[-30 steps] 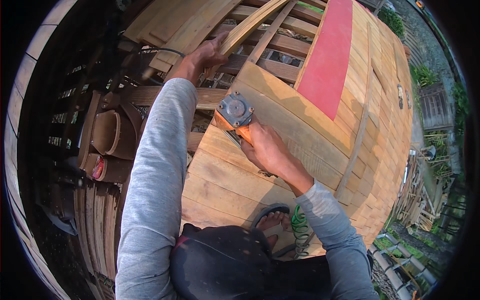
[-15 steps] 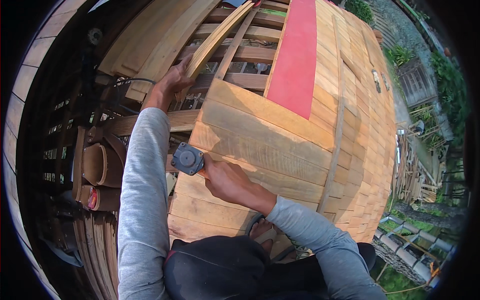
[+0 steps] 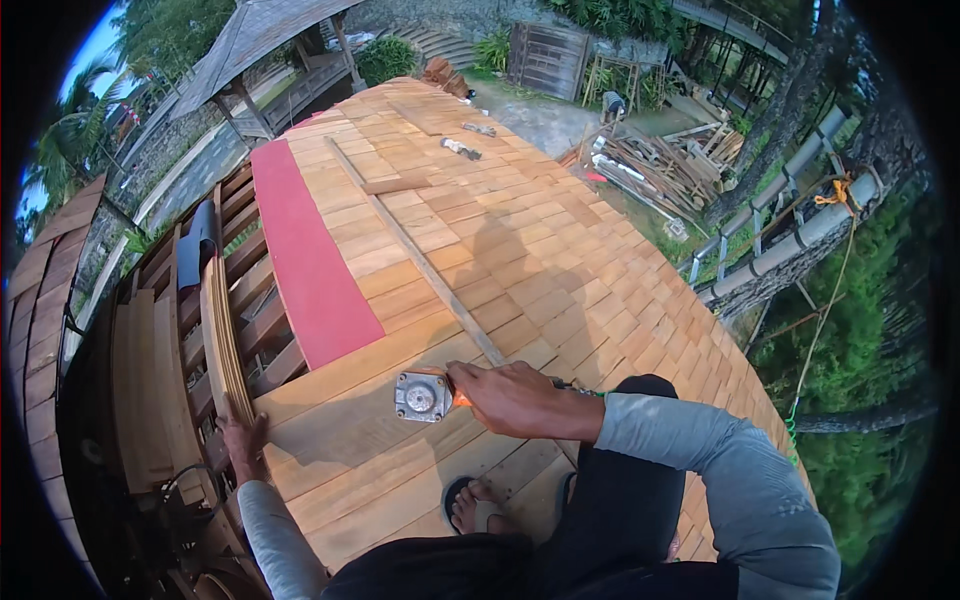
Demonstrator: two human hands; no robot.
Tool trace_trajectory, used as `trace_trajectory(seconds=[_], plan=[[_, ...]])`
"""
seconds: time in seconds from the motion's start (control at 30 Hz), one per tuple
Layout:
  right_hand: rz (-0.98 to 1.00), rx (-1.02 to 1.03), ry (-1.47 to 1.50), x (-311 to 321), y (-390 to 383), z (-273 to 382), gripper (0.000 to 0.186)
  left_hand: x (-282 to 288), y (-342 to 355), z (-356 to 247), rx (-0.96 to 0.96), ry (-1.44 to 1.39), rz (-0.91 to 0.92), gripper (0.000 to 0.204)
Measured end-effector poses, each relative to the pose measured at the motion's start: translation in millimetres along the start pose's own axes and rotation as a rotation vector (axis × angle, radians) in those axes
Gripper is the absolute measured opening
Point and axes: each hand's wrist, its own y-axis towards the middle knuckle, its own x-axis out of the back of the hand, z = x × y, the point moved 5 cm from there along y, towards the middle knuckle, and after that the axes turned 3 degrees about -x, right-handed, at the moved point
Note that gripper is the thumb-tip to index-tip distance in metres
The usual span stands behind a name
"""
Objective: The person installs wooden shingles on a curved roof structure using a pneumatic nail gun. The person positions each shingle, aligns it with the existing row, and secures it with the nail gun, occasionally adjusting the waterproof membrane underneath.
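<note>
My right hand (image 3: 515, 398) is closed around the handle of a nail gun (image 3: 421, 397) with a square grey bolted head and orange body. I hold it above the lower rows of wooden boards (image 3: 345, 430), left of the wooden shingles (image 3: 520, 265). At the left edge of these boards, my left hand (image 3: 243, 440) grips the near end of a stack of long thin wooden strips (image 3: 222, 330). The strips stretch away over the open roof frame (image 3: 262, 290). Part of the left hand's grip is hidden behind the strips.
Red sheeting (image 3: 300, 250) runs along the shingles' left side. A long batten (image 3: 420, 260) lies on the slope. A dark rolled sheet (image 3: 197, 245) lies by the frame. My sandalled foot (image 3: 478, 508) rests on the boards. A bamboo ladder (image 3: 790, 225) stands beyond the right edge.
My view has swung up and to the right, bringing the pavilion and yard into sight. The nail gun stays in my right hand; my left hand stays on the strips.
</note>
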Motion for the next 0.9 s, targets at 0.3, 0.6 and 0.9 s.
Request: trace_trajectory(seconds=[0.3,0.6,0.9], plan=[[-0.277,-0.070,0.182,36,-37,-69,0.033,7,-32,-73,0.181,0.604,-0.010,0.129],[-0.295,-0.163,0.151,8,19,-105,0.030,1,-63,-143,-0.236,0.248,0.408,0.097],[-0.153,-0.212,0.111,-10,37,-125,0.029,45,-38,-157,-0.282,0.345,0.451,0.071]])
